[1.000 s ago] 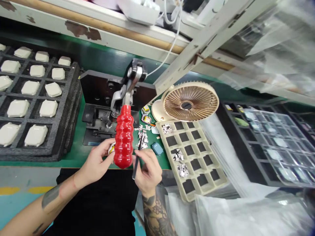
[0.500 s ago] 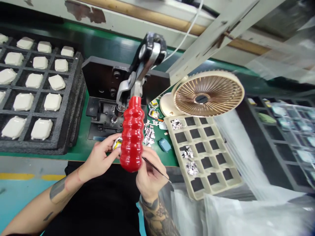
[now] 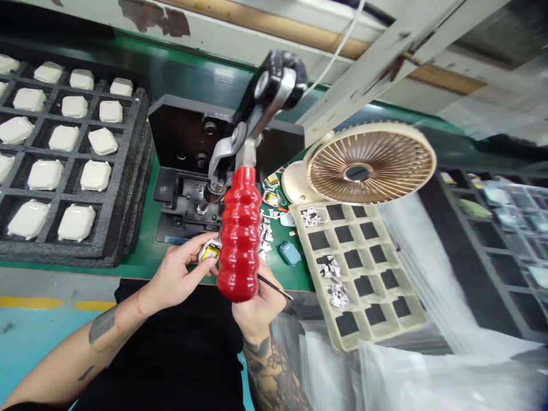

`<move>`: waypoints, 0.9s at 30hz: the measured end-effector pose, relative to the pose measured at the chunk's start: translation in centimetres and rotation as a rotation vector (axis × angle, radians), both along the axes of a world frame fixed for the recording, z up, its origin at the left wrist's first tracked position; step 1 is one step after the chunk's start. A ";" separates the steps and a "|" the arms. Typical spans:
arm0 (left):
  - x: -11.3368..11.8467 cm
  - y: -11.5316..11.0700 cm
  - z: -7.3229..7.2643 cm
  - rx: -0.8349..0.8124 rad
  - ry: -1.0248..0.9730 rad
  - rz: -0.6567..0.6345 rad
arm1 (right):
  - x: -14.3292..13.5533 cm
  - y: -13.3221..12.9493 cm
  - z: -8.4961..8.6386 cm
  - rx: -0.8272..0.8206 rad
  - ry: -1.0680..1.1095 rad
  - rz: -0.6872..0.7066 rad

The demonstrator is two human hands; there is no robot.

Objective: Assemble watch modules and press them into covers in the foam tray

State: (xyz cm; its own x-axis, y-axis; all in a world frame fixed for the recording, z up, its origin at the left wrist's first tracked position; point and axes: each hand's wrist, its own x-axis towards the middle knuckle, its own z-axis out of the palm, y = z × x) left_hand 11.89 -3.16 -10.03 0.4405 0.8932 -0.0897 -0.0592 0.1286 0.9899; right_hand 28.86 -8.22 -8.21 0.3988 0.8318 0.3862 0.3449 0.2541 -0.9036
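Note:
My left hand point(image 3: 180, 277) pinches a small white device housing point(image 3: 209, 251) with a yellow-marked battery inside, at the front edge of the green bench. My right hand point(image 3: 257, 308) grips a slim dark tool point(image 3: 274, 287) that looks like tweezers, its back end sticking out to the right. The red ribbed handle point(image 3: 240, 240) of a toggle press hangs in front of my right fingers and hides them, the tool's tip and the housing's right side. Just beyond my left hand is the press's black fixture point(image 3: 188, 197).
Stacked black foam trays point(image 3: 124, 188) with white housings stand left. Behind the handle lie loose white pieces point(image 3: 265, 234) and a blue block point(image 3: 290, 253). A beige fan point(image 3: 372, 162) and a compartment tray point(image 3: 338, 342) are right, beside plastic sheeting point(image 3: 398, 371).
The whole view has shifted slightly, so most things sit further right. My right hand has turned a little and moved closer behind the red handle; the tool's angle is flatter. Left hand still holds the housing.

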 end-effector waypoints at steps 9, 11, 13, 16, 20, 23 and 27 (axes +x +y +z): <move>-0.2 0.3 0.6 -0.042 -0.079 -0.030 | -0.2 0.1 -0.9 -0.219 0.439 0.098; 0.0 0.4 0.5 -0.065 -0.113 0.023 | 0.0 -0.4 -0.9 -0.138 0.385 0.117; 0.2 0.3 0.4 -0.080 -0.140 0.070 | 0.2 -0.8 -0.7 -0.007 0.299 0.063; 0.4 0.3 0.1 -0.077 -0.173 0.095 | 0.4 -0.4 -0.6 0.065 0.229 -0.064; 0.3 0.5 0.2 -0.084 -0.187 0.071 | 0.0 0.6 -0.8 -0.031 0.259 -0.077; 0.0 0.7 0.5 -0.115 -0.201 0.067 | 0.6 0.6 0.0 -0.021 0.381 0.043; -0.3 0.8 0.6 -0.138 -0.184 0.106 | 5.3 0.9 3.1 0.069 0.535 0.300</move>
